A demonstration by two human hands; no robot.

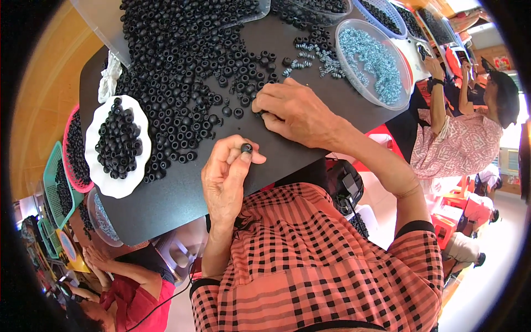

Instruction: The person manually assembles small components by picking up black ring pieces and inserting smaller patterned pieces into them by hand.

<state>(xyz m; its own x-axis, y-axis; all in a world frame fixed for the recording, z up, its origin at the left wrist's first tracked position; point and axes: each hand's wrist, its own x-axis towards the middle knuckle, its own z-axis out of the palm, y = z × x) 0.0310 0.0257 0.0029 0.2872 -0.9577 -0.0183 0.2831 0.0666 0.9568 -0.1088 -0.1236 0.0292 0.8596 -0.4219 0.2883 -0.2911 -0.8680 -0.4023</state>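
Note:
My left hand [224, 180] is raised over the near edge of the dark table, with one small black round part [246, 148] pinched between thumb and fingertips; a hole shows in its end. To its right, my right hand [298, 113] rests low at the table top, fingers curled together. A bit of something dark shows at its fingertips, mostly hidden. Just beyond both hands spreads a big heap of loose black ring-like parts [177, 105]. Several light blue coil springs [332, 63] lie on the table beyond my right hand.
A round see-through tub [406, 83] of blue springs stands at the right. On the left is a white scalloped plate [108, 185] piled with black parts. A clear bin [102, 27] spills parts at the far side. Co-workers sit at the right [453, 138] and lower left [135, 293].

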